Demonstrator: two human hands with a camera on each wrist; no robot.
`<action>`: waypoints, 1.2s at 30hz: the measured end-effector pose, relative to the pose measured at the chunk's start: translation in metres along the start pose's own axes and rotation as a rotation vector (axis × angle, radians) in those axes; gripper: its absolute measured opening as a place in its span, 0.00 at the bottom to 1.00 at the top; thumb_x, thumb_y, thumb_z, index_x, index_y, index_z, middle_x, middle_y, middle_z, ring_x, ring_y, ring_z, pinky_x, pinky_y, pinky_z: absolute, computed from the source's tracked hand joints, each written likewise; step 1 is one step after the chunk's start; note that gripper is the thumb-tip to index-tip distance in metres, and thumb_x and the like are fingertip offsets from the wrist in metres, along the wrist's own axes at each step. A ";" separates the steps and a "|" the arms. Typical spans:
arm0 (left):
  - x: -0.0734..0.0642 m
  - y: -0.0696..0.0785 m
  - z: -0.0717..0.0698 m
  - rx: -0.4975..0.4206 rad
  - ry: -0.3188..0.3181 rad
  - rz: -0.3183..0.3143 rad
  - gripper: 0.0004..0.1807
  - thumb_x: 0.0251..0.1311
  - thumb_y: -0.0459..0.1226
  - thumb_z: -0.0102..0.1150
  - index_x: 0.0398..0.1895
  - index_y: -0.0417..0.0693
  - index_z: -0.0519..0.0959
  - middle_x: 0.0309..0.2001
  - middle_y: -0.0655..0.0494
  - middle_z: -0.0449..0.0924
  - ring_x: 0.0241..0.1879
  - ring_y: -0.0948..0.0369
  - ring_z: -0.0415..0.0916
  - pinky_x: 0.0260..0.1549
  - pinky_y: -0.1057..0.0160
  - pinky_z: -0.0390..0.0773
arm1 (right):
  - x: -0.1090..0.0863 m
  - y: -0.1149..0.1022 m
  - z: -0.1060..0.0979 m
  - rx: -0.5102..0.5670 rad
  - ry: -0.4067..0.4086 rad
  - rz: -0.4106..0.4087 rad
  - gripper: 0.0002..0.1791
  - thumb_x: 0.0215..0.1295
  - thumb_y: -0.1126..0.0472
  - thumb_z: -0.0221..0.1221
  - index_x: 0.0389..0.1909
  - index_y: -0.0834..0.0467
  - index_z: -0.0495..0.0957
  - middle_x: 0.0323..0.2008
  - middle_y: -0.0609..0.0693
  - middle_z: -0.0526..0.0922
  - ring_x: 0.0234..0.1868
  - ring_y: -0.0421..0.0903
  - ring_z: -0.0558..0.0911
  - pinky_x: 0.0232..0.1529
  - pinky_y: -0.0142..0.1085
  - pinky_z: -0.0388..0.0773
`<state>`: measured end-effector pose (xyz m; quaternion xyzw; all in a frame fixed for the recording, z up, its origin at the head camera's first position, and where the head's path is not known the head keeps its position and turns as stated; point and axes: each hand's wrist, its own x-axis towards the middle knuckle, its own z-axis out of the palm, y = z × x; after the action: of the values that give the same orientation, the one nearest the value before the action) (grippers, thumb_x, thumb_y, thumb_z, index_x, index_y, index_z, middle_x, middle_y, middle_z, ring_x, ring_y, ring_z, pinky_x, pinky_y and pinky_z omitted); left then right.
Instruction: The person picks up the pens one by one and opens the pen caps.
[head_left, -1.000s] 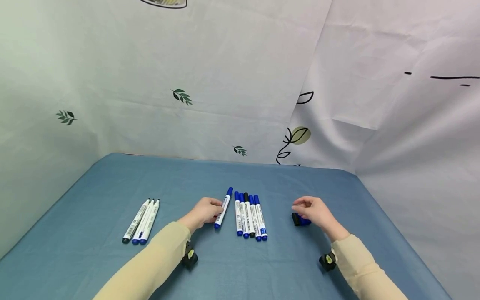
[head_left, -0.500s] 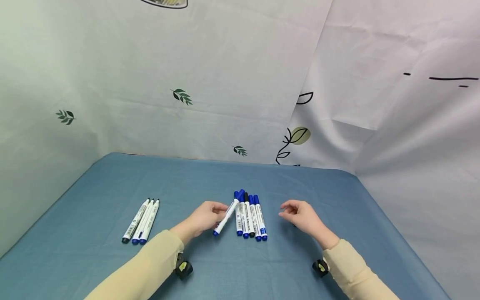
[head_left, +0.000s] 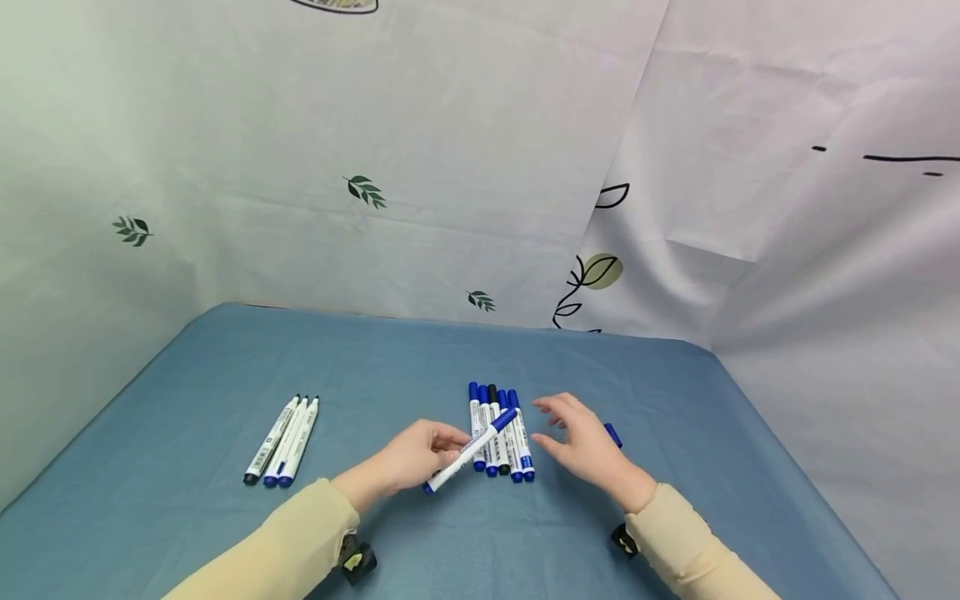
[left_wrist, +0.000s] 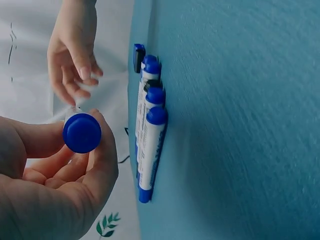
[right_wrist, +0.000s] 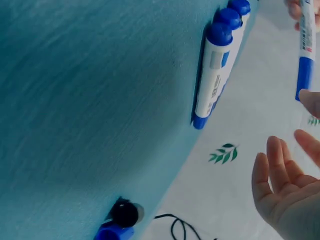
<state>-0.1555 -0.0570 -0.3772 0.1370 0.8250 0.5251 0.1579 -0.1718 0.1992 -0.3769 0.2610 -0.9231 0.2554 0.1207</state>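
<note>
My left hand [head_left: 416,457] pinches a white marker [head_left: 468,452] with a blue cap, held tilted above the cloth. In the left wrist view, the blue end of this marker [left_wrist: 82,133] faces the camera between thumb and fingers. My right hand [head_left: 588,446] is spread near the capped end, apart from it in the head view, with nothing in its grasp. Between and behind the hands lies a row of several capped markers [head_left: 521,446], mostly blue and one black. The raised marker covers part of that row.
Three uncapped markers [head_left: 282,442] lie together on the left of the blue cloth [head_left: 390,358]. Loose caps sit beyond my right hand: a blue cap [head_left: 612,434] and, in the right wrist view, a black cap [right_wrist: 125,214]. Patterned white fabric [head_left: 450,167] hangs behind the table.
My left hand has lifted its marker off the cloth and tilted the capped end to the right, moving nearer. My right hand has moved left, away from the caps, and spread its fingers.
</note>
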 end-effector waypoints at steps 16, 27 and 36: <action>-0.009 0.013 0.002 0.074 -0.119 0.079 0.13 0.62 0.25 0.51 0.49 0.35 0.79 0.38 0.49 0.83 0.32 0.63 0.76 0.29 0.66 0.76 | 0.002 -0.019 0.000 -0.387 -0.041 -0.451 0.19 0.55 0.58 0.67 0.48 0.56 0.80 0.42 0.47 0.83 0.43 0.43 0.78 0.42 0.38 0.76; -0.008 0.015 0.000 0.122 -0.094 0.138 0.18 0.62 0.36 0.58 0.51 0.32 0.77 0.40 0.47 0.83 0.38 0.55 0.80 0.36 0.60 0.79 | 0.000 -0.019 0.005 -0.389 -0.011 -0.473 0.10 0.53 0.60 0.68 0.37 0.55 0.82 0.32 0.45 0.84 0.36 0.42 0.80 0.37 0.36 0.75; -0.005 0.016 0.006 0.283 -0.044 0.228 0.20 0.52 0.34 0.68 0.49 0.37 0.79 0.40 0.51 0.83 0.40 0.58 0.79 0.41 0.59 0.77 | 0.000 -0.024 0.005 -0.370 -0.027 -0.431 0.08 0.55 0.58 0.67 0.36 0.53 0.82 0.30 0.44 0.84 0.33 0.40 0.79 0.35 0.35 0.75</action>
<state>-0.1478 -0.0472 -0.3643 0.2620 0.8660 0.4152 0.0945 -0.1585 0.1788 -0.3714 0.4283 -0.8787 0.0474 0.2056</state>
